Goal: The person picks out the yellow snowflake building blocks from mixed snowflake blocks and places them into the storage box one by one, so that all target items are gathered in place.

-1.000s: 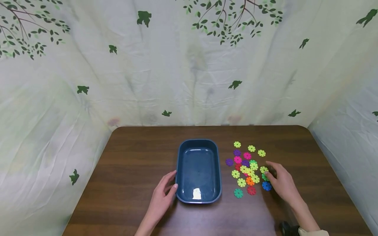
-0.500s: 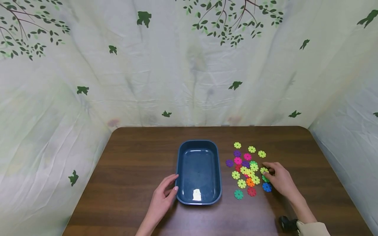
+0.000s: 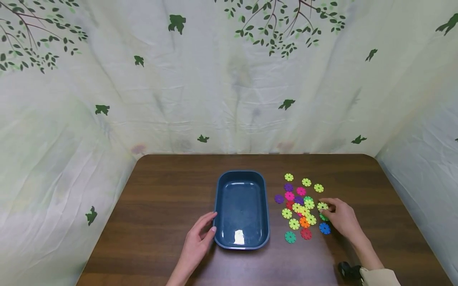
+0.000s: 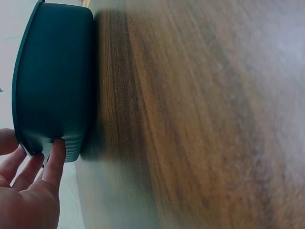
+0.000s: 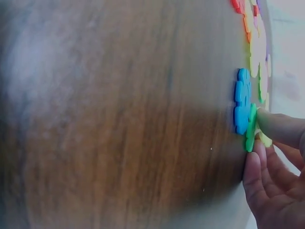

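a blue, rounded-rectangular tray (image 3: 241,214), its glossy floor bearing a pale reflection, stands on the tabletop (image 3: 171,186); the left hand (image 3: 196,240), fingers apart, touches its left side. the right hand (image 3: 341,216) pinches a flat, notched, yellow-green disc (image 3: 323,205) at the right edge of the multicoloured discs (image 3: 294,224). fingertips partly cover it; in the left wrist view, the tray's interior is hidden.

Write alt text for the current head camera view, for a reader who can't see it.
A person's right hand pinches a yellow disc at the right side of scattered colorful discs, while the left hand touches the side of a blue tray. Everything sits on a brown table before a leaf-patterned cloth.
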A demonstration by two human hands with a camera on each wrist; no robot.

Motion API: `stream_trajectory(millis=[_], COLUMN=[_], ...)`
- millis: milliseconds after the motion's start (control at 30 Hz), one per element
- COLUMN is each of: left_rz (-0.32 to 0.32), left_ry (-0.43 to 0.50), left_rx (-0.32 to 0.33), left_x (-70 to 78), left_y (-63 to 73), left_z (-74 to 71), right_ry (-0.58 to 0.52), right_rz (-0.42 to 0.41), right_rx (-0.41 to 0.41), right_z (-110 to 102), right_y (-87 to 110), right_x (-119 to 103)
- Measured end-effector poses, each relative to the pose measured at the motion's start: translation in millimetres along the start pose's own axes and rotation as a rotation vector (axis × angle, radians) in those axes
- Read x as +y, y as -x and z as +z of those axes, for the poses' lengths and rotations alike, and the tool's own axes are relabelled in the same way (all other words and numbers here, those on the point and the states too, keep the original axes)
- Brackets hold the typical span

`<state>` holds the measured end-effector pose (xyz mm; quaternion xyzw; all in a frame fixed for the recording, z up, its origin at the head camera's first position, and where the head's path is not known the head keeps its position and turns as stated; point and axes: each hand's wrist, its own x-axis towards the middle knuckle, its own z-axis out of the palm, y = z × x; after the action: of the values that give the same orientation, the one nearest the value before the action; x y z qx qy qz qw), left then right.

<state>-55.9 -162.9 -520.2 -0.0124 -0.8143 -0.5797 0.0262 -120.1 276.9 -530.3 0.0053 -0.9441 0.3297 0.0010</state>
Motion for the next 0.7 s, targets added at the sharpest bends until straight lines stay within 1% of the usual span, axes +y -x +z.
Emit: stream_trajectory(millis=[100, 433, 700], left_rz=[0.012, 0.026, 0.012], left_ry=[0.012, 0.012, 0.016], left_rx=[-0.004, -0.003, 0.007], left_x=[-3.9, -5.6, -5.3], left_y=[0.1, -0.4, -0.6], left_z=[-0.4, 0.0, 0.2], right_ry=[0.0, 0.009, -0.04], right_rz=[0.004, -0.006, 0.05], right_rx=[0.013, 0.06, 0.051], right_z=[-0.3, -2.2, -8.2], right_y=[0.3, 3.5, 5.0], right_x=[0.9, -0.5, -8.8])
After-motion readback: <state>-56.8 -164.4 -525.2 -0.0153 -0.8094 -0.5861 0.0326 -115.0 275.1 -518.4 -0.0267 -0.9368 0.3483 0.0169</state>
